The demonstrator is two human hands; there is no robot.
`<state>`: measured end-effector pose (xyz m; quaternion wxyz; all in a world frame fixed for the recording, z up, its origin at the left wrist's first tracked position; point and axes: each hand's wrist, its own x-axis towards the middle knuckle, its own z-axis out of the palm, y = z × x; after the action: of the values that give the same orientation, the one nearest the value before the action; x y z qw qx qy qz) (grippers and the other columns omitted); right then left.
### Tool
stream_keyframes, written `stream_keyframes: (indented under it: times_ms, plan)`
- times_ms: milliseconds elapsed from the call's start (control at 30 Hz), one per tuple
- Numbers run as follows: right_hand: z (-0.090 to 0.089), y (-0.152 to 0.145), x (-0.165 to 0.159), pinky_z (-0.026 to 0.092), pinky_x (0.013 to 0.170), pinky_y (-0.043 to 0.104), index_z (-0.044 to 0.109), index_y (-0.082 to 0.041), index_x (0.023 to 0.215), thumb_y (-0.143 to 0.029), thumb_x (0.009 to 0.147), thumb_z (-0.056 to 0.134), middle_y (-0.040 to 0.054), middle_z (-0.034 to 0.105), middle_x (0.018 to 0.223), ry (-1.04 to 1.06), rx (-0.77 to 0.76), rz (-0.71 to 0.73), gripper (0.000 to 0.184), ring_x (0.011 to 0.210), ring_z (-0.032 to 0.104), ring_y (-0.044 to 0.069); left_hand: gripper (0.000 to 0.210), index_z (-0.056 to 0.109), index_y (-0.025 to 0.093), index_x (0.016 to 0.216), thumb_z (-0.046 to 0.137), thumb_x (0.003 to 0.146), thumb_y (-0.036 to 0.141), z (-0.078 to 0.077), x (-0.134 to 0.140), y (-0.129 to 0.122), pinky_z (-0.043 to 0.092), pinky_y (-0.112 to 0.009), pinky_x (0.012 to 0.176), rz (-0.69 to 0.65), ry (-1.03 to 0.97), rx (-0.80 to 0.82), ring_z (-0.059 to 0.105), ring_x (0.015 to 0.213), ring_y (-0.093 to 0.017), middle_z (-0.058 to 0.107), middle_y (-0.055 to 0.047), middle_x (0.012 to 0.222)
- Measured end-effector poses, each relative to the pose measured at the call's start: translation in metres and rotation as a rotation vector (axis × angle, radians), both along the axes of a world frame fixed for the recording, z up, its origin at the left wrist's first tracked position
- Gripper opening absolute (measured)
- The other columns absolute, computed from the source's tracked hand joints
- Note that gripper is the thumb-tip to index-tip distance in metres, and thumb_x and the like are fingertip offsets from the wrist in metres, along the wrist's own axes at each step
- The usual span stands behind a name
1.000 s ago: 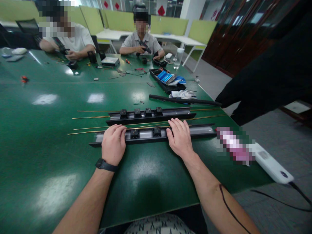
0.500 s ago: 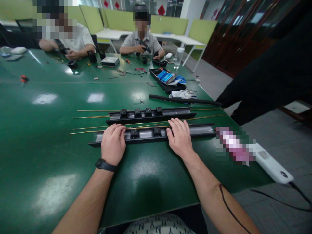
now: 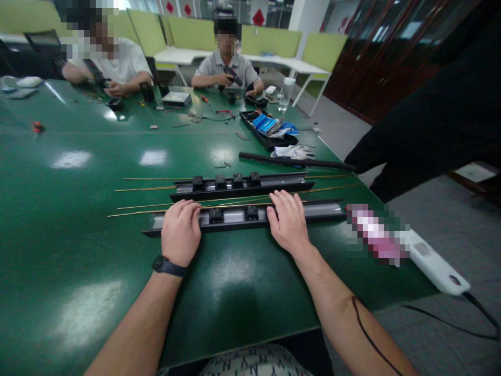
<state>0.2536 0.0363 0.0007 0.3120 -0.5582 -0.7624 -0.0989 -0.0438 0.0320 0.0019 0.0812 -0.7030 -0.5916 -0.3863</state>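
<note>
A long black rail (image 3: 321, 209) with a pale inner strip lies across the table in front of me. Two small black blocks show on it, a left block (image 3: 216, 214) and a right block (image 3: 251, 212). My left hand (image 3: 181, 227) is closed over the rail's left part, fingers curled across it. Farther right, my right hand (image 3: 288, 218) grips the same rail, thumb on the near side and fingers over the far side. What lies beneath both palms is hidden. Thin brass-coloured rods (image 3: 230, 200) run just behind the rail.
Behind stands a second black rail (image 3: 242, 189) with several black blocks. Beyond it are a black foam strip (image 3: 293, 161), white gloves (image 3: 293, 152) and a black tray (image 3: 270, 140). At right lies a white power strip (image 3: 434, 263). Two people sit across the green table (image 3: 97, 250).
Both hands stay in place on the rail. The view has shifted very slightly; nothing on the table has visibly moved.
</note>
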Motion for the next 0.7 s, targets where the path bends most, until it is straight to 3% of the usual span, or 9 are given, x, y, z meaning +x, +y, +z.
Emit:
stream_keyframes:
  times_ms: [467,700]
  plan:
    - [0.001,-0.002,0.003,0.03,0.125,0.055,0.058,-0.018,0.144,-0.033,0.104,0.051,0.0146,0.065,0.145,0.106,0.076,-0.012,0.044,0.143,0.053,0.029,0.028,0.073,0.015,0.112,0.05,0.103,0.027,0.003,0.003,-0.002,0.054,-0.048,0.106,-0.023,-0.009,0.002,0.068,0.113,-0.028,0.075,-0.013,0.113]
    - [0.005,-0.008,0.015,0.046,0.105,0.05,0.067,-0.017,0.126,-0.031,0.097,0.056,0.0157,0.073,0.116,0.247,0.216,-0.205,0.034,0.114,0.065,0.031,0.031,0.072,0.012,0.118,0.048,0.103,0.025,0.005,0.007,-0.005,0.053,-0.047,0.109,-0.064,-0.027,-0.002,0.067,0.118,-0.028,0.074,-0.015,0.119]
